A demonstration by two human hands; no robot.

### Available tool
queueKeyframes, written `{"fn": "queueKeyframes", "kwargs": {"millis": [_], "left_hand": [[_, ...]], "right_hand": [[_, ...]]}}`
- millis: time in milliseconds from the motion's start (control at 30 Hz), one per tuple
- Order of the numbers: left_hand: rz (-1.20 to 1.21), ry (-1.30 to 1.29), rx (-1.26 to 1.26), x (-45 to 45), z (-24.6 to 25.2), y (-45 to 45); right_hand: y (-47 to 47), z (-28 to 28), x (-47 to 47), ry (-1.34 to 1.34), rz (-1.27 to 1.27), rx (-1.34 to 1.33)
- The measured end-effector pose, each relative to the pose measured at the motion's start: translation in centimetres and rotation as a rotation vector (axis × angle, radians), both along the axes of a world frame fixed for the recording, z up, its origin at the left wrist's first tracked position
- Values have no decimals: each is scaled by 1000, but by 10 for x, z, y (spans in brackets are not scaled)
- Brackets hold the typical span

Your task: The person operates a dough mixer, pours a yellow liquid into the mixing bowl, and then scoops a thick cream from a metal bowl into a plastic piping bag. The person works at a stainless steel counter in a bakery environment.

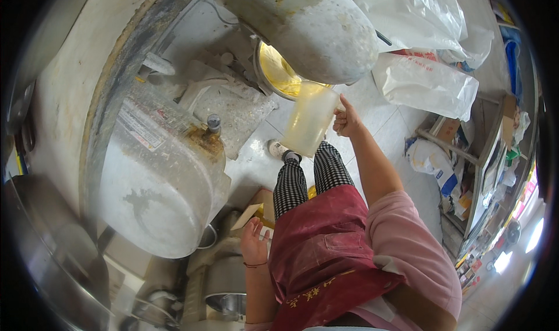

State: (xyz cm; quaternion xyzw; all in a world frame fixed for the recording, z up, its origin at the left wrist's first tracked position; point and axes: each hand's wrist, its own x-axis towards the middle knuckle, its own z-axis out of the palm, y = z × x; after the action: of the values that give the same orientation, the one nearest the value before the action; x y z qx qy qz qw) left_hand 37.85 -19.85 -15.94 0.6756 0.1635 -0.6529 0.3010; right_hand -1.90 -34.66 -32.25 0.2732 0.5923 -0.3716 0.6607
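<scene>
My right hand [347, 120] grips the handle of a translucent plastic jug [311, 120] in front of my legs. One end of the jug overlaps the edge of a metal bowl [257, 64] in view; I cannot tell whether they touch. Yellow material [279, 71], lit brightly, shows inside the bowl. The rounded grey head of a large mixer [305, 25] hides much of that bowl. Down by the apron's left side, my left hand [255, 243] holds nothing, its fingers loosely apart and slightly curled.
A second large machine with a worn grey housing [157, 178] stands to the left. An opened cardboard box [262, 200] sits by my left leg. White plastic bags [428, 82] lie at the upper right, above a cluttered shelf [467, 191]. Lower left is a metal bowl [227, 302].
</scene>
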Motion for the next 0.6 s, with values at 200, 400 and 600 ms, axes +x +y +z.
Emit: {"fn": "queueKeyframes", "kwargs": {"millis": [200,400,600], "left_hand": [[-29,-2,-9,-2,2,-2],[-16,-4,4,-4,7,-3],[-6,0,9,-4,4,-1]], "right_hand": [[15,-24,29,-228,-229,-189],[15,-30,38,-279,-273,-160],[5,-15,23,-142,-143,-81]]}}
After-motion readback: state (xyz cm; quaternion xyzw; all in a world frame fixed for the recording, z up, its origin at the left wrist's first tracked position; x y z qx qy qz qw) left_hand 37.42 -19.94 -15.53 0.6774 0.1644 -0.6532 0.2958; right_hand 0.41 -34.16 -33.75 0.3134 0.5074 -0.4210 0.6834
